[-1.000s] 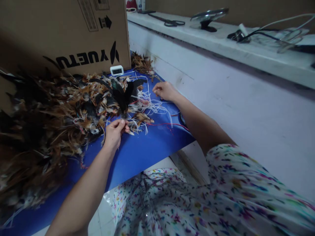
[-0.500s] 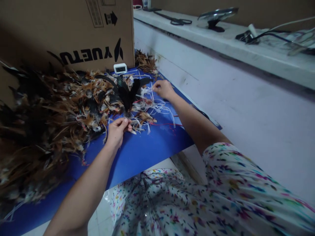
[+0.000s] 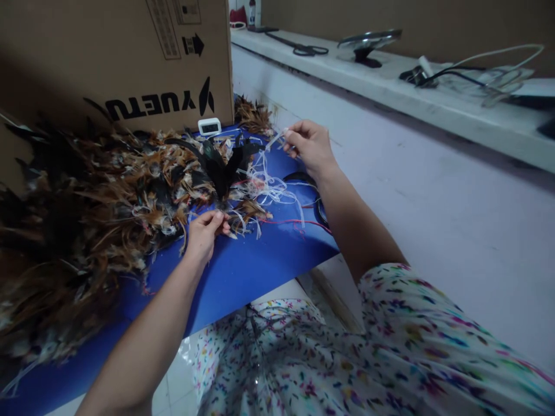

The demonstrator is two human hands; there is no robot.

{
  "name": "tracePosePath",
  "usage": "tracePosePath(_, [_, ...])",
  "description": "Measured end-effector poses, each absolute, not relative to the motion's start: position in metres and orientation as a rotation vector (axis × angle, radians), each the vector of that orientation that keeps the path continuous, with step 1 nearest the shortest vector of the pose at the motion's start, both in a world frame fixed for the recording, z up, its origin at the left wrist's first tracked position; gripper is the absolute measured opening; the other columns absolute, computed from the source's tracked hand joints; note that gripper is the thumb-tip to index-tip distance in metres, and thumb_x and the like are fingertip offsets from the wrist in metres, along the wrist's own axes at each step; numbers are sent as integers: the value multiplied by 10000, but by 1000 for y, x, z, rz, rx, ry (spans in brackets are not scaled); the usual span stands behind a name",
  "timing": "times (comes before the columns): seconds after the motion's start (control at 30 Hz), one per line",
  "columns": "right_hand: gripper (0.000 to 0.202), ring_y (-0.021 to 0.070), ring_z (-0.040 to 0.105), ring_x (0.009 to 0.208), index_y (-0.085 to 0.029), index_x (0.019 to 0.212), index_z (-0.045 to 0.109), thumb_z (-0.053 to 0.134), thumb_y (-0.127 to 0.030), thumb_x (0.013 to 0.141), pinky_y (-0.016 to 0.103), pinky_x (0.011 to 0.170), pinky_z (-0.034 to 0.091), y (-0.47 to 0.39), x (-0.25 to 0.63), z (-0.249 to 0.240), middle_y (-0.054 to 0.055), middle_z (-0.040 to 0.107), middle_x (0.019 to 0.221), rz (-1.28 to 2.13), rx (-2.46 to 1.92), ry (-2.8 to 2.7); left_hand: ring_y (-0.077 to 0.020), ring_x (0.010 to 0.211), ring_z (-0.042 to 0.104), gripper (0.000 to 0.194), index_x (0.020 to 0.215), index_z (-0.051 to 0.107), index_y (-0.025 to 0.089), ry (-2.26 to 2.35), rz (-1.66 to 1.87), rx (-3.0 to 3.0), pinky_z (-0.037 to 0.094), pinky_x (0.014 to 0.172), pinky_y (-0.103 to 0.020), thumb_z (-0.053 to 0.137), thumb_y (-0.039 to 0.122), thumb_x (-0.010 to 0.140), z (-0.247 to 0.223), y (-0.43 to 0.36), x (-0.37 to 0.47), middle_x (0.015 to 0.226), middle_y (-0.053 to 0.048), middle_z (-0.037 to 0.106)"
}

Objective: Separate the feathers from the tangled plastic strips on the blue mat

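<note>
Near the front of the blue tabletop, my left hand is pinched around the base of a bunch of black feathers, whose tips fan upward. My right hand is raised over the far right side of the table, its thumb and fingers closed on a white plastic strip. Below that strip lies a tangled heap of white strips. A small brown feather bundle rests just right of my left fingers.
A large pile of brown and black feathers covers the table's left side. Behind it stand a cardboard box and a small white digital clock. Scissors and cables lie on the wall ledge. A red string crosses the table.
My right hand has moved up and to the right, drawing a white strip away from the heap. My left hand stays nearly where it was with the black feathers.
</note>
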State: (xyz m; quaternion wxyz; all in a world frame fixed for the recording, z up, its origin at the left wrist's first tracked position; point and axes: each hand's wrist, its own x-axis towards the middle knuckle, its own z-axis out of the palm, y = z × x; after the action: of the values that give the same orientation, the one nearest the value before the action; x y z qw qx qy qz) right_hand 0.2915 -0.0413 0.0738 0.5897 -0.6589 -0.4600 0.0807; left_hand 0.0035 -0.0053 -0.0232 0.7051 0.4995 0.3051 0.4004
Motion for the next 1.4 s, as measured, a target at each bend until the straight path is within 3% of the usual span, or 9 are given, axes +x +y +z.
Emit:
tracePosePath(0.27, [287,121,669,718,-196,804,599,738,-447,811,193,510,464,-52,275,57,36,726,829,472,-1246,-1202,-84,493,580,401,690,734,138,689,878,1111,517,506,-204,899,482,568,-21,-6,4,579,-16,663])
tracePosePath(0.47, [39,149,629,739,-172,791,671,651,-201,775,288,712,498,-62,273,33,17,713,763,198,-1568,-1454,-87,478,579,417,681,743,142,678,883,1105,503,497,-201,907,498,540,-19,-7,4,550,-12,656])
tracePosePath(0.53, [129,166,641,781,-160,860,699,617,-145,761,309,767,490,-65,272,26,33,727,831,134,-1696,-1530,-86,476,582,430,670,740,142,678,889,1093,502,497,-198,919,500,513,-18,-7,4,548,-10,658])
tracePosePath(0.7, [288,196,630,803,-126,1048,715,678,-181,768,330,790,476,-65,265,8,117,713,1012,116,-1911,-1754,-88,458,578,444,656,739,147,689,893,1073,501,486,-200,936,498,470,-17,-7,5,534,-7,655])
tracePosePath(0.9, [141,197,608,808,-124,846,737,599,-148,823,323,792,454,-56,268,-4,103,692,886,50,-1903,-1747,-91,473,582,431,633,731,156,698,907,1053,506,480,-207,947,479,446,-15,-7,5,573,-9,674])
tracePosePath(1.0, [133,156,578,720,-145,810,726,611,-209,830,298,727,446,-54,275,-5,40,680,780,112,-1746,-1516,-91,480,580,416,630,723,159,691,910,1054,506,482,-207,942,473,465,-16,-8,5,579,-9,672])
tracePosePath(1.13, [270,121,528,625,-174,758,695,690,-438,812,271,630,427,-54,281,-5,-9,629,660,207,-1512,-1271,-90,482,575,368,636,711,162,689,916,1066,507,489,-209,924,440,521,-16,-6,4,576,-5,663])
tracePosePath(1.27, [456,115,589,629,-200,777,657,709,-653,759,252,582,451,-58,281,1,1,658,696,303,-1335,-1077,-90,495,579,313,655,695,155,703,933,1086,503,488,-205,895,387,590,-18,-5,3,596,-10,665])
tracePosePath(1.4, [473,114,624,612,-232,837,610,692,-692,764,242,531,477,-62,282,7,-6,660,718,360,-1231,-987,-92,497,579,325,662,693,158,697,941,1109,505,494,-206,895,404,595,-18,-5,3,574,-3,650])
